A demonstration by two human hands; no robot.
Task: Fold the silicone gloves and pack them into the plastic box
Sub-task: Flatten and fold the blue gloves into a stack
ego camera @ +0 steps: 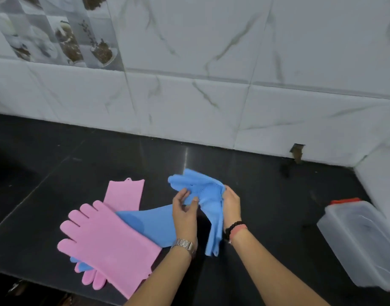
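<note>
Both hands hold a floppy blue silicone glove (pixel 206 195) up over the black counter (pixel 266 195): the left hand (pixel 185 214) pinches its middle, the right hand (pixel 231 206) grips its edge. The clear plastic box (pixel 361 241) sits far right.

Bare black stone desk (pixel 266 195) between hands and translucent plastic box (pixel 361 244) (orange-capped, lying on its side). Leftward, blocked by overlapping flat pink silicone gloves (pixel 105 246). Behind, tiled wall (pixel 211 96).

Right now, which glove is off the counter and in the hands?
The blue glove with the bristled palm, held between left hand and right hand. The other blue glove and both pink ones lie flat.
</note>
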